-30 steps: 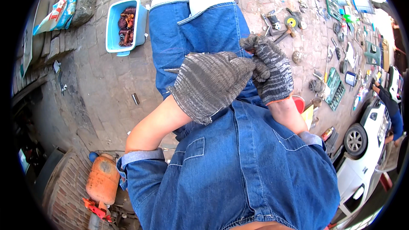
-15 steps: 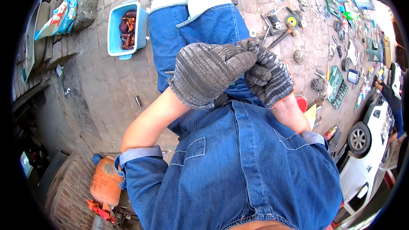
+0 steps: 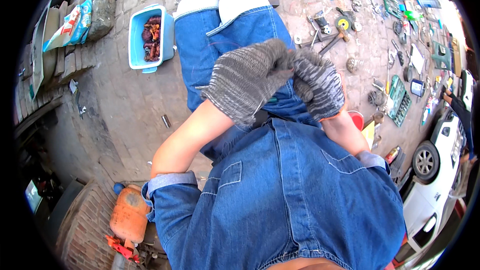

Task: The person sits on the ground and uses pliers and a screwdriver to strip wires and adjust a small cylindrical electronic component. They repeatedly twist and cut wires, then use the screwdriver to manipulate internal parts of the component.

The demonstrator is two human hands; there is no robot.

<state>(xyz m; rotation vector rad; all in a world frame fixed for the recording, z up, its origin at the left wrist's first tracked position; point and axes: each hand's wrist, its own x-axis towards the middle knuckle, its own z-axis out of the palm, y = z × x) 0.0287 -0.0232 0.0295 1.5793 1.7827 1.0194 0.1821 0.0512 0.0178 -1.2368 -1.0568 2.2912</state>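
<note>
Both my hands wear grey knitted gloves and meet above my lap. My left hand [image 3: 246,81] has its fingers bent and pressed together, their tips at the fingers of my right hand [image 3: 320,84]. My right hand is also closed, with fingers curled inward. What they pinch is hidden by the gloves. A thin metal tip [image 3: 201,87] sticks out beside the heel of my left glove; the rest of it is out of sight. A fine reddish strand [image 3: 220,44] arcs over my denim-covered leg [image 3: 195,35], just beyond the left glove.
At the left stands a light blue bin [image 3: 134,45] with reddish-brown coiled pieces [image 3: 151,37]. A short metal cylinder [image 3: 166,121] lies on the paving. To the right are a hammer [image 3: 335,41], a green tool case [image 3: 400,101] and a white car [image 3: 432,190]. An orange tank [image 3: 129,215] is lower left.
My left hand has turned slightly, its fingers now more bent and drawn in at the right hand's fingertips. The right hand's fingers have shifted a little. The surroundings have moved slightly in view.
</note>
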